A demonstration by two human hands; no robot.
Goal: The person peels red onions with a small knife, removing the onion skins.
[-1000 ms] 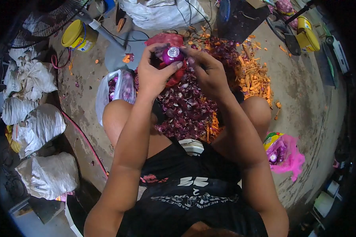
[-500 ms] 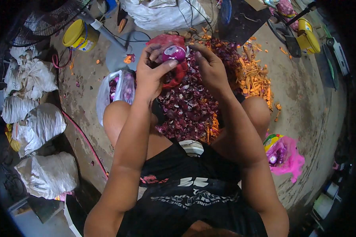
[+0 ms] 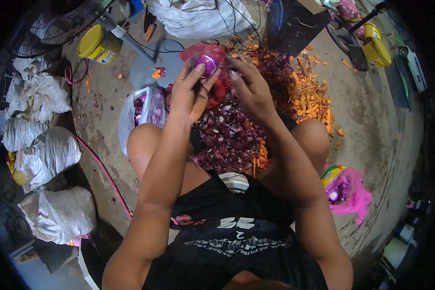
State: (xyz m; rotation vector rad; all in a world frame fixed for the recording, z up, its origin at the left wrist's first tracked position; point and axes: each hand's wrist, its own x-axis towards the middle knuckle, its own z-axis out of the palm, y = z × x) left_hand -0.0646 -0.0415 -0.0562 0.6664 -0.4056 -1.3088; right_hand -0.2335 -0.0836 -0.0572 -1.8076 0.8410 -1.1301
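A peeled, glossy red onion sits in my left hand, with the thumb and fingers closed round it. Just to the right, a small gap away from the onion, is my right hand. Its fingers are curled toward the thumb, and whatever may be between them is too small or hidden to make out. Behind and below the onion lies a red mesh bag. A heap of dark purple onion skins covers the floor beneath both hands, between my knees.
Orange carrot peelings are piled at the right. A clear plastic bag of onions stands by my left knee, a pink bag of onions by the right. A fan stand base, yellow bucket and white sacks stand leftward.
My left hand has turned the onion and shifted its grip, with the thumb now higher on it. My right hand has dropped slightly, moved a little left, and its fingers have changed pose.
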